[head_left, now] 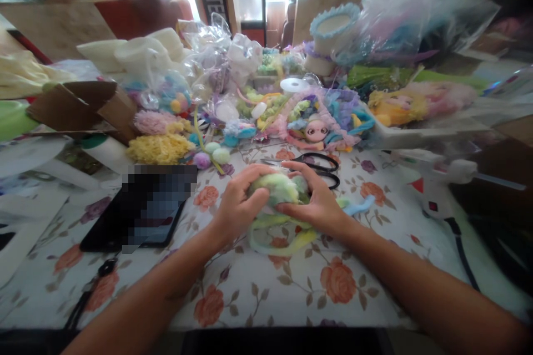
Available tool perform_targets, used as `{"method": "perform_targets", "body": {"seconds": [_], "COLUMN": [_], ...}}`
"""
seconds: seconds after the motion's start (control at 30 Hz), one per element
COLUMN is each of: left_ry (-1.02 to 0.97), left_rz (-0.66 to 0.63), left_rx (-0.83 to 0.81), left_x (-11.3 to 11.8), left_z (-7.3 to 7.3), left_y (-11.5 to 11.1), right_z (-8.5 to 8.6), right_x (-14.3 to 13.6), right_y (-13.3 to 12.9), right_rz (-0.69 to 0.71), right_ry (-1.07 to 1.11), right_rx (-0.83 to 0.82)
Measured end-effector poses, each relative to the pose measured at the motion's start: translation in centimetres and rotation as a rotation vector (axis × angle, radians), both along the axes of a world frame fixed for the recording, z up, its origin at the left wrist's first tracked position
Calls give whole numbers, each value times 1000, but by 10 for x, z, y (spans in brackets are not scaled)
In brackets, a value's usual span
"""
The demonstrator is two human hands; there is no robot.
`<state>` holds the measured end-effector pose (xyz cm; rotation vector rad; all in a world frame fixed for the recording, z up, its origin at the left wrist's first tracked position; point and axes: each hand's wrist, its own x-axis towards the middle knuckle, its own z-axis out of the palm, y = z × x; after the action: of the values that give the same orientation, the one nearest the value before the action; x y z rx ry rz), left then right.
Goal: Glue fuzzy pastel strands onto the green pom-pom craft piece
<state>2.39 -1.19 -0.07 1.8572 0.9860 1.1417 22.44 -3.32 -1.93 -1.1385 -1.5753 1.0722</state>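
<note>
My left hand (237, 199) and my right hand (318, 199) close round a fuzzy pale green and yellow bundle (277, 186), one on each side. Fingers and thumbs of both hands press on it, and its underside is hidden. Soft yellow-green strands (302, 241) trail below it on the tablecloth, and a light blue end (361, 206) sticks out past my right wrist. Just beyond my right hand lie scissors with black handles (328, 162), their blades pointing left and partly covered by my fingers.
A phone (108, 219) lies at left, its screen blurred out. At right is a white glue gun (435, 191) with a cord. Behind are pompoms (220, 155), yellow yarn (160, 148), a doll face (316, 130), a cardboard box (79, 105) and plastic bags (208, 39).
</note>
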Motion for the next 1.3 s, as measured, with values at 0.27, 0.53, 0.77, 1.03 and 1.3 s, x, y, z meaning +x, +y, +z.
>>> {"method": "perform_targets", "body": {"seconds": [0.27, 0.53, 0.77, 1.03, 1.3], "left_ry": [-11, 15, -9, 54, 30], "left_rz": [-14, -16, -11, -42, -8], "left_rx": [17, 70, 68, 112, 45], "left_x": [-1, 0, 0, -1, 1], "left_z": [-1, -5, -8, -9, -5], "left_y": [-2, -1, 2, 3, 0], "right_z": [-4, -2, -2, -1, 0], "right_x": [0, -1, 0, 0, 0], "right_y": [0, -1, 0, 0, -2], "right_rz": [6, 1, -18, -17, -20], "right_ry": [-10, -36, -60, -65, -49], "right_rx": [38, 50, 55, 62, 40]}}
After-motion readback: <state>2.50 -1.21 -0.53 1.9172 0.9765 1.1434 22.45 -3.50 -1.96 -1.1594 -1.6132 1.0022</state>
